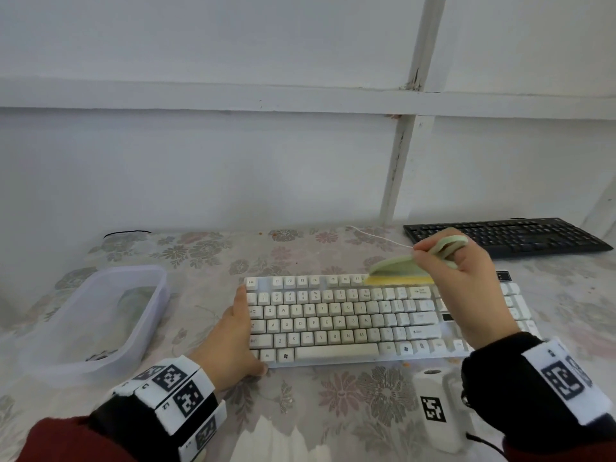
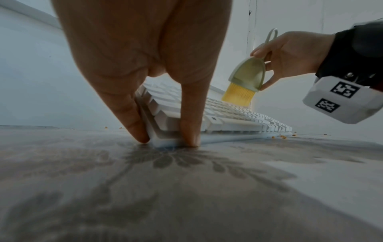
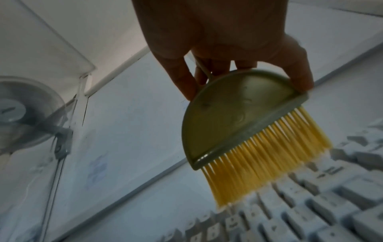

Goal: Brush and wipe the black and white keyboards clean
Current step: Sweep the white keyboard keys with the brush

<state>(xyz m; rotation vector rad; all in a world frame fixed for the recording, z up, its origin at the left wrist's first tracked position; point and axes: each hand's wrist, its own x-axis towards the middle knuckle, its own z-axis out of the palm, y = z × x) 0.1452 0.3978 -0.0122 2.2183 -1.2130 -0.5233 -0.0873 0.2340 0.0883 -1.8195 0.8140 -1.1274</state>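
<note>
The white keyboard (image 1: 350, 320) lies in the middle of the flowered table. My left hand (image 1: 235, 335) rests against its left end, straight fingers (image 2: 132, 114) along the side and thumb at the front corner. My right hand (image 1: 466, 288) grips a small green brush (image 1: 396, 266) with yellow bristles (image 3: 263, 157), whose tips touch the keyboard's top row of keys (image 3: 290, 212). The brush (image 2: 244, 77) also shows above the keys in the left wrist view. The black keyboard (image 1: 506, 236) lies at the back right, untouched.
A clear plastic tub (image 1: 96, 315) stands on the left of the table. A white device with a marker (image 1: 436, 405) lies near the front right. A white cord (image 1: 373, 236) runs behind the white keyboard. Orange crumbs (image 2: 279, 136) lie by its front edge. The wall is close behind.
</note>
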